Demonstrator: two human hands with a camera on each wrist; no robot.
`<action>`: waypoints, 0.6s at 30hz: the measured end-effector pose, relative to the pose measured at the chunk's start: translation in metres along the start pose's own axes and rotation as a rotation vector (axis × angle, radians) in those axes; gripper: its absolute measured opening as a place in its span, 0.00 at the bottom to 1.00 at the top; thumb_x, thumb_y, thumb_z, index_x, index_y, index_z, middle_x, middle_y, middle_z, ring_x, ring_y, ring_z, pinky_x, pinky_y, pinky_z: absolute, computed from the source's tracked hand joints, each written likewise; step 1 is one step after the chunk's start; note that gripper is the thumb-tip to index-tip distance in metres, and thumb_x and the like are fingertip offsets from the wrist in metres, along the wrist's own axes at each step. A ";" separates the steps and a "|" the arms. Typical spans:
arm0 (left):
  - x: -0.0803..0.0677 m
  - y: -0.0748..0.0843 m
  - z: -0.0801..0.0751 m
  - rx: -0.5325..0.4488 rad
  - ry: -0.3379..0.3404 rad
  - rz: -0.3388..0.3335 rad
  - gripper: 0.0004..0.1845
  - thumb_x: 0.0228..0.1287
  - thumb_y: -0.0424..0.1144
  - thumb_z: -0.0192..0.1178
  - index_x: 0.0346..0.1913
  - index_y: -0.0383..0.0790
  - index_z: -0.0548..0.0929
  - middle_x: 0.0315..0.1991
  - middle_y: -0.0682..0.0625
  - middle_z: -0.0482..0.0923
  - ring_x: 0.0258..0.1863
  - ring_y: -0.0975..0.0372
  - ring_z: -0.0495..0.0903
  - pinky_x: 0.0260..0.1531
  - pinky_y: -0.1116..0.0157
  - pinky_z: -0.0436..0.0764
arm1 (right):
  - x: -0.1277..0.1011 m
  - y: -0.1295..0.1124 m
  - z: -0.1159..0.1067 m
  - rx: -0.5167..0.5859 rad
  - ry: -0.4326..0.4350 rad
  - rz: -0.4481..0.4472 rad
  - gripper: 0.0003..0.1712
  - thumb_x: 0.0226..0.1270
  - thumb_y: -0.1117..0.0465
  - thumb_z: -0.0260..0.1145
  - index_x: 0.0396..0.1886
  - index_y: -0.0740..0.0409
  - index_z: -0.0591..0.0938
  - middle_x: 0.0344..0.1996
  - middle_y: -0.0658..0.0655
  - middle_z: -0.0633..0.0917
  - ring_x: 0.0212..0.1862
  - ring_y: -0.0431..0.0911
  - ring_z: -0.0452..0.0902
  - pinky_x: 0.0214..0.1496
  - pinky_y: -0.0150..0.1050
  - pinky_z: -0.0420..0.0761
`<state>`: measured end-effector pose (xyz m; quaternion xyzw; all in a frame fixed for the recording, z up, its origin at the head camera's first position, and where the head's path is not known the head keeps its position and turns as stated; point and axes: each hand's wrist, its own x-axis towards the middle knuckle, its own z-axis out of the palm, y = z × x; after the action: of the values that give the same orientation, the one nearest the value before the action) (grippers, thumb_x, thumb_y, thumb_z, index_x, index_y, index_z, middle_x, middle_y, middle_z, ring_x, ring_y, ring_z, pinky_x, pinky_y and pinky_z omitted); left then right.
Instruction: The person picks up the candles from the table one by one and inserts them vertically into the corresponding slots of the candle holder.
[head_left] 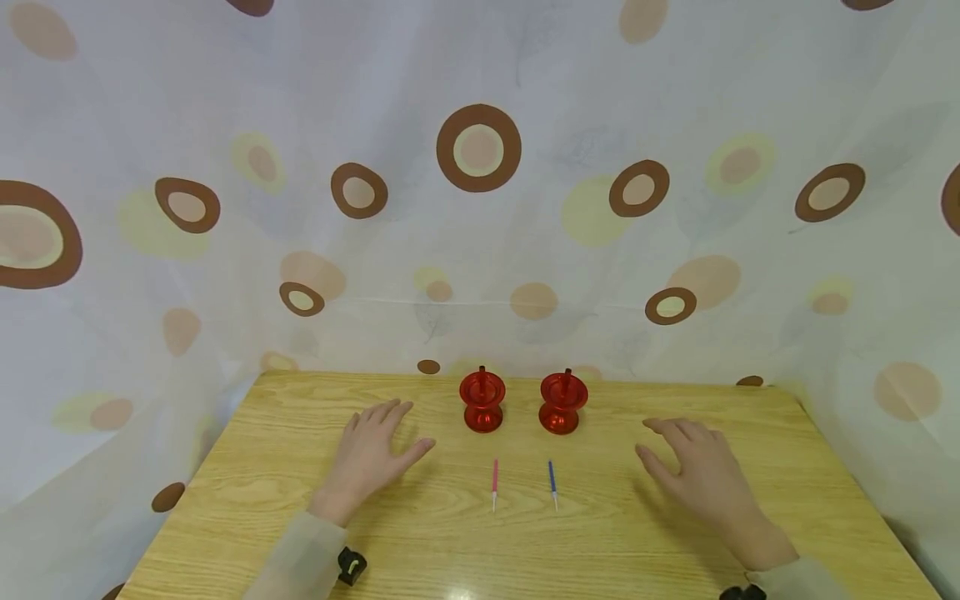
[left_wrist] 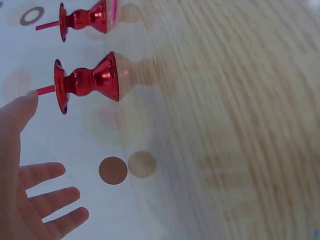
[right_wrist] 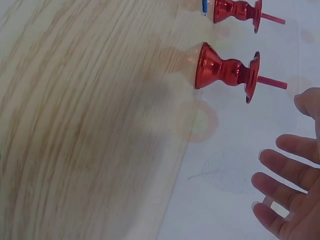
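Two shiny red candle holders stand upright side by side near the back of the table, the left holder (head_left: 483,402) and the right holder (head_left: 562,404), each with a thin red stem rising from its dish. In front of them lie a thin pink candle (head_left: 495,477) and a thin blue candle (head_left: 552,477), both with white tips toward me. My left hand (head_left: 372,454), left of the holders, has its fingers spread and holds nothing. On the other side, my right hand (head_left: 697,471) hovers with loosely bent fingers, also holding nothing. In the left wrist view the thumb overlaps a holder's stem tip.
The wooden table (head_left: 450,550) ends at a pale curtain (head_left: 405,250) printed with brown rings and spots, which also encloses both sides. Black bands with small devices sit on both wrists, below light sleeves (head_left: 300,558).
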<state>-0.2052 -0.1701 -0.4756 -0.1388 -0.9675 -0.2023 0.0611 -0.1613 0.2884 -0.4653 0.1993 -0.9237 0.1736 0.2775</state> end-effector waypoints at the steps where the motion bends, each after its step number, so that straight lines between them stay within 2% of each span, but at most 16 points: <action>1: 0.000 0.000 0.000 -0.006 0.000 0.002 0.44 0.69 0.69 0.59 0.76 0.41 0.72 0.75 0.37 0.69 0.73 0.40 0.67 0.73 0.33 0.57 | 0.000 -0.001 0.000 0.008 -0.007 0.003 0.19 0.60 0.59 0.78 0.50 0.61 0.87 0.43 0.60 0.89 0.45 0.62 0.85 0.43 0.65 0.78; 8: 0.000 0.003 0.005 -0.036 0.005 0.004 0.42 0.68 0.69 0.60 0.74 0.42 0.74 0.72 0.38 0.72 0.72 0.40 0.69 0.72 0.35 0.60 | 0.000 -0.010 0.002 0.044 -0.075 0.032 0.18 0.63 0.59 0.77 0.52 0.59 0.87 0.45 0.59 0.89 0.47 0.60 0.85 0.47 0.64 0.79; 18: 0.001 0.007 0.006 -0.073 0.023 0.008 0.41 0.68 0.68 0.61 0.73 0.43 0.75 0.70 0.41 0.75 0.71 0.41 0.70 0.71 0.35 0.63 | 0.000 -0.017 0.007 0.082 -0.054 -0.002 0.18 0.60 0.61 0.78 0.50 0.59 0.88 0.44 0.57 0.90 0.45 0.57 0.85 0.45 0.61 0.81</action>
<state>-0.2043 -0.1617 -0.4781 -0.1423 -0.9582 -0.2389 0.0680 -0.1565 0.2709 -0.4669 0.2161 -0.9227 0.2054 0.2443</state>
